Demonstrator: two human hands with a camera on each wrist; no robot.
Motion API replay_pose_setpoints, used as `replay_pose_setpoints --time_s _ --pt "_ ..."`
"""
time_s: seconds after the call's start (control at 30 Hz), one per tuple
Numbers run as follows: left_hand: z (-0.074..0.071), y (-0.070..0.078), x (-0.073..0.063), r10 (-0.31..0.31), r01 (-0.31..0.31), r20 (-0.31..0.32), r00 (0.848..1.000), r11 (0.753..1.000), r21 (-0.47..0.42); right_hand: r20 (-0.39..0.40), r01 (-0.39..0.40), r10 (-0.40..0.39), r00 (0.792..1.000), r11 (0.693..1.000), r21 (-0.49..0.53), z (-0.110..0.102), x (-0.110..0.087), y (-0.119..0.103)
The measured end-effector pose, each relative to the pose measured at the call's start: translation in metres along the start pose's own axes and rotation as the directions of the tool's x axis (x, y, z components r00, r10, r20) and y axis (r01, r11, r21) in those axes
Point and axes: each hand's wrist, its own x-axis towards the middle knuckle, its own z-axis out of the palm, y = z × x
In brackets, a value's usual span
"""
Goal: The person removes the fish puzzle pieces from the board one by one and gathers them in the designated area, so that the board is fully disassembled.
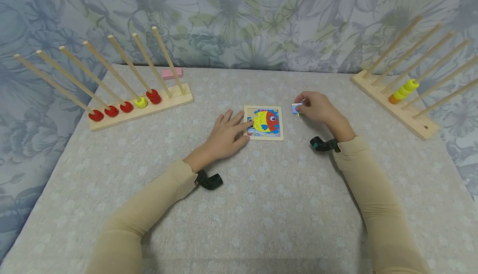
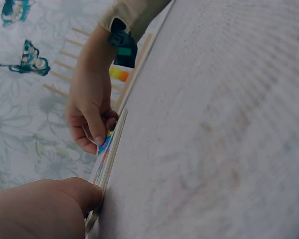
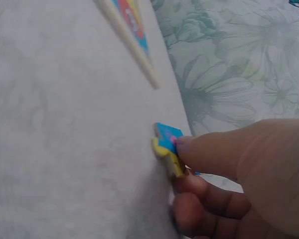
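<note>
A small square jigsaw puzzle [image 1: 267,124] in a wooden frame lies on the table, showing a red and yellow fish on blue. Bare wood shows in its upper left corner. My left hand [image 1: 225,135] lies at the frame's left side with fingers spread and fairly straight, the index fingertip over the picture and the thumb by the lower left corner. To the right of the frame, my right hand [image 1: 315,107] pinches a puzzle piece [image 3: 167,139], blue with a yellow edge, between thumb and fingers. The piece is held close over the tabletop, apart from the frame.
A wooden peg rack [image 1: 175,95] with red and yellow beads stands at the left. Another peg rack [image 1: 396,108], with yellow and orange beads, stands at the right. A pink block [image 1: 171,73] lies behind the left rack. Floral fabric [image 1: 231,21] rises along the table's back edge.
</note>
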Motion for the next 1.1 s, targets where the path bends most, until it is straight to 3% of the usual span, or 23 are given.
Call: replay_pose_setpoints --time_s 0.47,0.7,1.1 --pt "-0.0007 0.0009 0.0000 -0.006 0.006 0.004 1.000 1.000 0.011 -0.072 0.027 -0.031 0.997 0.998 -0.054 0.0058 -0.0002 0.0028" --pt "-0.0001 0.0011 0.0002 -0.006 0.006 0.009 1.000 1.000 0.007 -0.048 0.027 -0.031 0.998 0.997 -0.079 0.0060 -0.0005 0.0036" --pt "0.0001 0.0004 0.0006 -0.004 0.004 0.003 1.000 1.000 0.011 -0.023 -0.033 0.032 0.999 0.999 -0.011 0.0027 -0.0012 0.0043"
